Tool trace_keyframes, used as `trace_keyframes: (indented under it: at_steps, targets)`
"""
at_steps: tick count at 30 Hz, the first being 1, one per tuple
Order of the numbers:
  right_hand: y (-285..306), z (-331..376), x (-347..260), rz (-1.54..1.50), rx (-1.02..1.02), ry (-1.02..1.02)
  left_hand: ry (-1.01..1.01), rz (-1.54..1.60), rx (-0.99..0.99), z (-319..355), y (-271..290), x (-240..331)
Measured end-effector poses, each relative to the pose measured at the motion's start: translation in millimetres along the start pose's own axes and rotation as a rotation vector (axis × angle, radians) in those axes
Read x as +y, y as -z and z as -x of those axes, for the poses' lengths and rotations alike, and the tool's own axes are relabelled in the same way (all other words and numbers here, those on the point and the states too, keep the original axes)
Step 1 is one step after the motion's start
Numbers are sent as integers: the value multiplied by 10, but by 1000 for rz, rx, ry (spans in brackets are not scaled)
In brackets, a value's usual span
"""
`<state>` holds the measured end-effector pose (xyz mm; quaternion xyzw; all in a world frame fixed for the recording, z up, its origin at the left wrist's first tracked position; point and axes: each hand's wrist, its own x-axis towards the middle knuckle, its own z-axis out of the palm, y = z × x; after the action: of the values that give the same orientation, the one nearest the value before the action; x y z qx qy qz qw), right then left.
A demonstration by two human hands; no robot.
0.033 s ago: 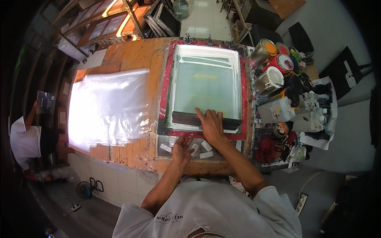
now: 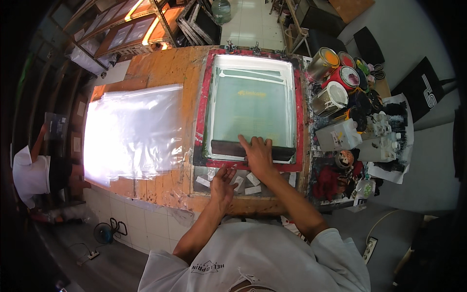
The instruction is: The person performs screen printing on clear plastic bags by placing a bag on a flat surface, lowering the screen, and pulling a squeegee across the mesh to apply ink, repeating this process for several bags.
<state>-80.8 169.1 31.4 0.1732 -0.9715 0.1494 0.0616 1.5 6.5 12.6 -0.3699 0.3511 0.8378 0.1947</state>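
Note:
A screen-printing frame with a red border and green mesh lies flat on the orange-stained wooden table. Across the frame's near end rests a dark squeegee. My right hand presses down on the squeegee's middle, fingers stretched over its top. My left hand hovers just below the frame's near edge with fingers apart, holding nothing, above several white tape pieces on the table.
A stack of clear plastic sheets lies left of the frame. Paint cans, white jugs and stained rags crowd the right side. Another person stands at far left. A small fan sits on the floor.

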Motion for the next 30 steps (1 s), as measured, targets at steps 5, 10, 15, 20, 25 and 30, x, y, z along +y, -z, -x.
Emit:
trace_keyframes:
  at_steps: [5, 10, 15, 20, 25, 30]
  targets:
    - [-125, 103, -37, 84, 205, 87, 0, 34, 48, 80, -39, -6]
    - [-245, -645, 390, 74, 160, 44, 17, 38, 128, 8, -157, 19]
    - [-398, -1592, 881, 114, 203, 43, 9, 70, 194, 23, -209, 27]
    - [-385, -2446, 1290, 165, 193, 54, 4, 121, 235, 40, -200, -2]
    - [-311, -2789, 1544, 16, -22, 34, 6, 108, 232, 39, -148, -18]
    - [-326, -2942, 1635, 227, 252, 44, -16, 107, 190, 72, -141, -9]
